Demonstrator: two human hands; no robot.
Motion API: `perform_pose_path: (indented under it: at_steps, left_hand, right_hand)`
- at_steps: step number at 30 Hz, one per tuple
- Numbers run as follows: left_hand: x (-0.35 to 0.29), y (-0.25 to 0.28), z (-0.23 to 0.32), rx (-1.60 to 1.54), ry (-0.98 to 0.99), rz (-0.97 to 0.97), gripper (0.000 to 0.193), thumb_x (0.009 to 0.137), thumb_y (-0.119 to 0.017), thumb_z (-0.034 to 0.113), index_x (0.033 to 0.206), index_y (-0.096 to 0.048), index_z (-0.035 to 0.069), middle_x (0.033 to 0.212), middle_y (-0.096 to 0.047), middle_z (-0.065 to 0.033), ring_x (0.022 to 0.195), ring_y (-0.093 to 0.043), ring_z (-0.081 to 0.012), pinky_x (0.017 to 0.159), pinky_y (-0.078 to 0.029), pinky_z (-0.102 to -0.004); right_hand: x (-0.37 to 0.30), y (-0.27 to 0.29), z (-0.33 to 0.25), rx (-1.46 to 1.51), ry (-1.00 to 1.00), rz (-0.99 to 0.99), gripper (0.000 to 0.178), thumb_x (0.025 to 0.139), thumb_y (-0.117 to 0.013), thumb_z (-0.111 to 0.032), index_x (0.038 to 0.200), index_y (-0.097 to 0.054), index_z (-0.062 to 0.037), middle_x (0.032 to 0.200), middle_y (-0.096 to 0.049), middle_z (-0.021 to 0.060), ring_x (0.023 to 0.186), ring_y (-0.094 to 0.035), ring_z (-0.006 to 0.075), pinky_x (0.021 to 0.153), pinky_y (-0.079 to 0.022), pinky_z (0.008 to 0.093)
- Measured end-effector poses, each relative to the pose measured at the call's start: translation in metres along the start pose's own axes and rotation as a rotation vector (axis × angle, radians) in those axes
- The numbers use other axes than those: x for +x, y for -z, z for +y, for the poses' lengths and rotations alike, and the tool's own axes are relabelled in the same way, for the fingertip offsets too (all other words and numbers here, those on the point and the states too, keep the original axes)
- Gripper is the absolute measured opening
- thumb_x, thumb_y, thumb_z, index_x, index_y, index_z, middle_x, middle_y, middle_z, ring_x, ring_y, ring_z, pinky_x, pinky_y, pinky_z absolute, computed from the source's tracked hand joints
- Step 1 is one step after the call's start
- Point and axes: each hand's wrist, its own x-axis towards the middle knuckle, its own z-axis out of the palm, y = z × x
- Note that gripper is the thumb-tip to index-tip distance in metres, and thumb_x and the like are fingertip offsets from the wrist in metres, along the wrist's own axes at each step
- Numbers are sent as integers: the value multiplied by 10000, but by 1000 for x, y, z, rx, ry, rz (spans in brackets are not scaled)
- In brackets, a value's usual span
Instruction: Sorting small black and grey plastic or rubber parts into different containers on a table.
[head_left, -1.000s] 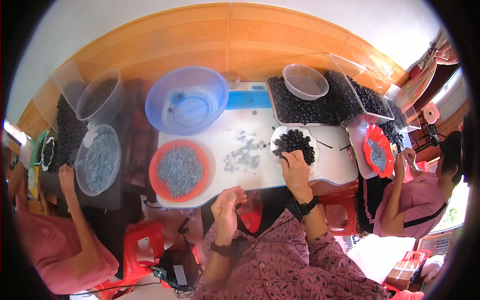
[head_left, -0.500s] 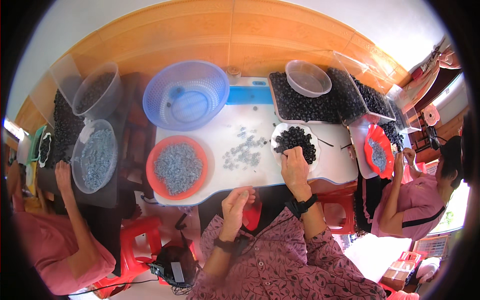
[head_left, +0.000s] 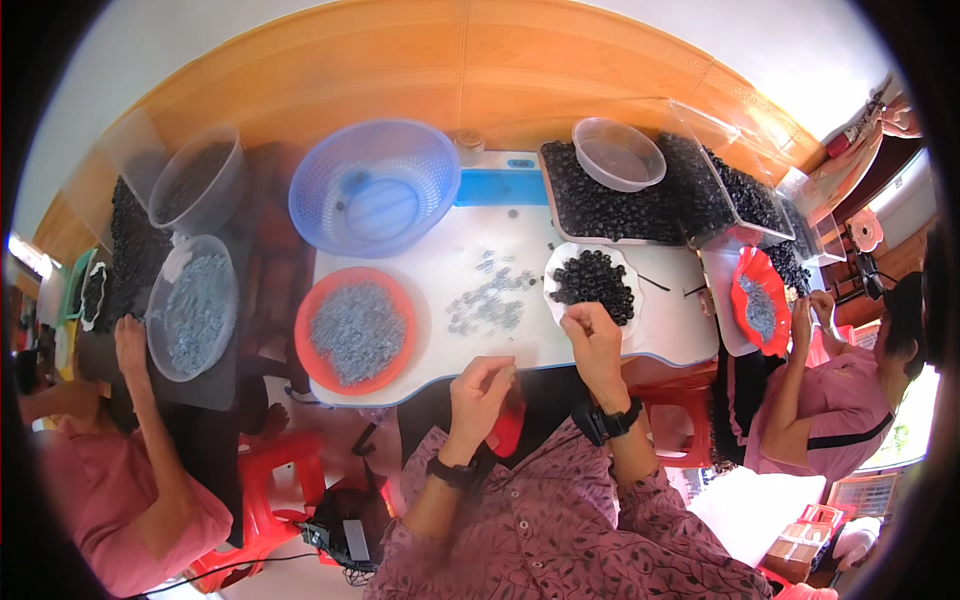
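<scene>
At the table's front edge my left hand (head_left: pixel 480 402) is closed, thumb and fingertips pressed together; anything between them is too small to make out. My right hand (head_left: pixel 597 345) hovers at the near rim of a white scalloped plate (head_left: pixel 550 290), its thumb and forefinger pinched. Whatever it pinches I cannot make out. Small black ring-like pieces (head_left: pixel 592 280) are heaped on the plate. Left of it, small clear pieces (head_left: pixel 490 300) lie scattered across the white tabletop (head_left: pixel 440 340). More clear bluish pieces (head_left: pixel 357 335) fill a red-orange bowl (head_left: pixel 306 365) on the left.
Behind the red-orange bowl stands a blue plastic basket (head_left: pixel 440 215). A tray of black pieces (head_left: pixel 600 220) at the back right carries a clear tub (head_left: pixel 640 182). People in pink sit at either side, one by a red dish (head_left: pixel 742 300), another by a clear bowl (head_left: pixel 228 345).
My right hand has drawn back from the black pieces toward me, to the plate's near rim. My left hand has lifted slightly and shifted right.
</scene>
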Motion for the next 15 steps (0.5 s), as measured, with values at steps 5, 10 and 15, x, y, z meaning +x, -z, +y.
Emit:
perform_pose_path:
  at_steps: [5, 10, 15]
  left_hand:
    - [1, -11, 2, 119, -298, -40, 255, 912, -629, 19, 1166, -645, -1, 986, -630, -44, 802, -613, -100, 715, -509, -235]
    - [-8, -7, 0, 39, -191, -17, 300, 910, -612, -15, 1209, -631, 0, 1020, -638, -55, 870, -627, -115, 782, -514, -232]
    - [-10, 3, -2, -165, -79, 84, 263, 923, -613, 3, 1184, -642, -5, 1012, -659, -58, 925, -623, -106, 809, -503, -227]
  right_hand:
    - [-32, -13, -24, 507, -366, -272, 136, 891, -666, -54, 994, -596, 0, 815, -651, 31, 677, -582, 69, 597, -469, 212]
    - [-49, -32, -38, 568, -435, -269, 171, 916, -655, -60, 1051, -572, 3, 817, -651, 44, 638, -562, 50, 545, -469, 199]
    - [-52, -52, -52, 647, -492, -233, 132, 931, -627, -49, 1048, -587, -3, 833, -652, 59, 654, -576, 67, 528, -487, 223]
